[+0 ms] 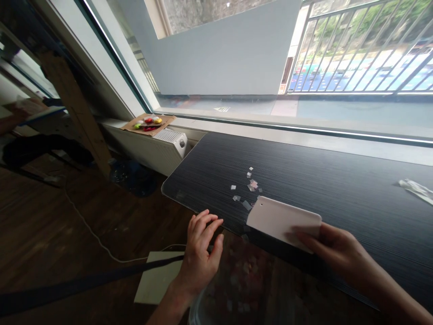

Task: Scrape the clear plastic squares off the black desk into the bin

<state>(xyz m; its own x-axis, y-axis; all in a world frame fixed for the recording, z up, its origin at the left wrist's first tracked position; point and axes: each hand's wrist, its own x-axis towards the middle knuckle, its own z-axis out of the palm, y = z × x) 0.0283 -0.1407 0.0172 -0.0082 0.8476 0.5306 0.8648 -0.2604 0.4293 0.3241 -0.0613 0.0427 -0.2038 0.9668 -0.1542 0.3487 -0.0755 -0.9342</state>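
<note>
My right hand [334, 243] grips the right end of a flat pale-pink rectangular plate [282, 219] with a small hole near one corner, thumb on top. The plate lies low over the front edge of the dark wood-grain table [304, 171]. By its left end, small thin squarish pieces [252, 185], some clear and some whitish, are scattered on the tabletop. A few pieces [246, 232] are at the front edge. My left hand [203, 246] is at that edge, fingers stretched out and slightly apart, holding nothing. Below the edge, a clear container [193, 313] shows in part, with blurred pieces near it.
A white radiator [169, 146] stands left of the table, with colourful items [149, 121] on brown paper above it. A crumpled white wrapper [417, 189] lies at the table's right. A cable [98, 239] crosses the floor. Another person's arm [13, 122] shows at far left.
</note>
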